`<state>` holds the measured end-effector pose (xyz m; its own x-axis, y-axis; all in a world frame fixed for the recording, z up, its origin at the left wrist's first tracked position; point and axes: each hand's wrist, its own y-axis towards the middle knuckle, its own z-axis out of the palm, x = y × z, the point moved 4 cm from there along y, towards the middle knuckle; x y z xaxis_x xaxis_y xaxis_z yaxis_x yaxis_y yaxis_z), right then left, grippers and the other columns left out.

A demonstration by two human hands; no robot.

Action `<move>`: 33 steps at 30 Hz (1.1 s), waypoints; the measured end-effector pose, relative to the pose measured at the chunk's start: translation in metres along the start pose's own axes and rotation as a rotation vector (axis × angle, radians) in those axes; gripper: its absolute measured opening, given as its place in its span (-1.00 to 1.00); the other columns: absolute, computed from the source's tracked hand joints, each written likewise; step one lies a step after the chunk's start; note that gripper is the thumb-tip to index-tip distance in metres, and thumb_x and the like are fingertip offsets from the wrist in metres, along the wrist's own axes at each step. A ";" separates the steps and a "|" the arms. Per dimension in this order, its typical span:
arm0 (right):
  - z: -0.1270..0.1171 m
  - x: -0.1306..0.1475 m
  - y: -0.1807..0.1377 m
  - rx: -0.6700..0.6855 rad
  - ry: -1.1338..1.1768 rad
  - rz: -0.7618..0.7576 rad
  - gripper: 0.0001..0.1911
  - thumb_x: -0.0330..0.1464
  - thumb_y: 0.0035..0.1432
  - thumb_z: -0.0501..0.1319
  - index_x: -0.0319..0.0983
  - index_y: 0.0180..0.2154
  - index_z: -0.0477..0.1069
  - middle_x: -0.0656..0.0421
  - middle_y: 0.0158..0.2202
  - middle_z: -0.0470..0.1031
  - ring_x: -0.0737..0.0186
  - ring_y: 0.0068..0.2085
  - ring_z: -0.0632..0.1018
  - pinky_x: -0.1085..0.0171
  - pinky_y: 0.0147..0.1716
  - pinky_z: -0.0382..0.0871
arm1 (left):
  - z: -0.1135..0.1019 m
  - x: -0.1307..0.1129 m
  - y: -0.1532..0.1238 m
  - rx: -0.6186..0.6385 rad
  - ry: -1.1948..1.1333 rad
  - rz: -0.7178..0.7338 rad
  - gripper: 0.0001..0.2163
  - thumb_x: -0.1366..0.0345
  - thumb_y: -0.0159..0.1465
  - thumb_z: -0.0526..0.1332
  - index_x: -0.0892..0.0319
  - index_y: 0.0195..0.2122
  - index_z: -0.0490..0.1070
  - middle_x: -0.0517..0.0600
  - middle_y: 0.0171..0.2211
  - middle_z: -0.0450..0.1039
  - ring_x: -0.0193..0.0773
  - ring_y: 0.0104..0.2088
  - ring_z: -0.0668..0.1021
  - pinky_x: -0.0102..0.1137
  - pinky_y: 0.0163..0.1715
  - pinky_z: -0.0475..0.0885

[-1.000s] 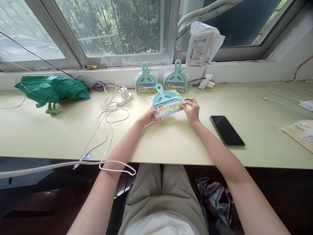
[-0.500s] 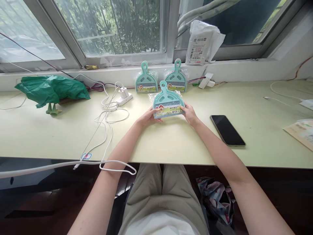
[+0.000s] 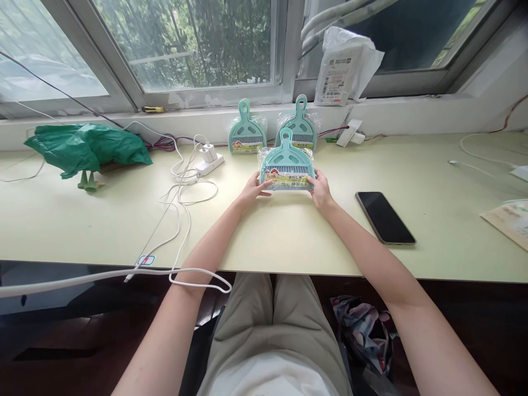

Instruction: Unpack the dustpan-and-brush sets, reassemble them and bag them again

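Note:
Between my hands stands a mint-green dustpan and brush set (image 3: pixel 287 163) in clear plastic wrap, its handle up and a printed label across the lower part. My left hand (image 3: pixel 252 190) grips its lower left edge, thumb in front. On the lower right edge, my right hand (image 3: pixel 320 190) holds it in the same way. Two more wrapped sets lean on the wall behind: a left dustpan set (image 3: pixel 247 132) and a right dustpan set (image 3: pixel 300 124), the latter partly hidden by the held one.
A black phone (image 3: pixel 385 217) lies right of my right arm. White cables (image 3: pixel 180 192) and a power strip (image 3: pixel 209 164) are on the left, with a green plastic bag (image 3: pixel 88 147) beyond. A wrapped package (image 3: pixel 340 71) stands on the sill. Papers (image 3: pixel 509 220) lie far right.
The held dustpan set has shifted slightly right and become more upright and level, both hands moving with it. The view has tilted a little.

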<state>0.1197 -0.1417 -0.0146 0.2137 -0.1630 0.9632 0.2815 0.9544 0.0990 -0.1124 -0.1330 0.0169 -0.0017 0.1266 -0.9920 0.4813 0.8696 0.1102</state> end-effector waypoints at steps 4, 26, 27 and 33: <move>0.006 0.004 -0.005 0.023 0.014 0.013 -0.65 -0.37 -0.01 0.18 -0.09 -0.12 0.26 0.20 -0.13 0.49 0.24 -0.19 0.54 0.23 -0.25 0.52 | -0.003 0.009 0.004 -0.088 -0.051 -0.022 -0.52 0.04 0.19 0.27 0.11 0.05 0.19 0.12 0.14 0.41 -0.13 -0.02 0.58 -0.25 -0.16 0.59; 0.010 0.010 -0.010 0.098 -0.215 -0.182 -0.37 -0.17 -0.10 0.41 -0.13 0.01 0.27 0.09 0.01 0.49 0.06 0.02 0.51 0.06 0.12 0.39 | 0.006 0.006 0.003 -0.097 0.002 -0.036 -0.62 0.13 0.23 0.18 0.12 -0.05 0.03 0.04 -0.09 0.46 -0.28 -0.46 0.63 -0.30 -0.43 0.55; 0.011 0.010 -0.010 0.107 -0.191 -0.177 -0.40 -0.19 -0.09 0.40 -0.13 -0.01 0.28 0.10 0.00 0.49 0.07 0.02 0.51 0.06 0.12 0.39 | 0.006 0.006 0.002 -0.095 0.001 -0.033 -0.60 0.13 0.22 0.19 0.12 -0.04 0.03 0.04 -0.10 0.47 -0.27 -0.46 0.63 -0.30 -0.43 0.55; 0.012 0.010 -0.010 0.144 -0.131 -0.150 -0.47 -0.26 -0.04 0.34 -0.11 0.00 0.27 0.15 0.01 0.50 0.10 0.03 0.51 0.05 0.12 0.39 | -0.009 0.009 0.009 -0.176 0.060 0.057 -0.45 0.15 0.02 0.39 0.14 -0.02 0.22 0.04 -0.12 0.53 -0.18 -0.23 0.63 -0.31 -0.27 0.55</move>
<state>0.1080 -0.1501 -0.0025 0.0541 -0.2805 0.9583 0.1626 0.9494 0.2687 -0.1158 -0.1202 0.0091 -0.0342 0.2014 -0.9789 0.3218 0.9295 0.1800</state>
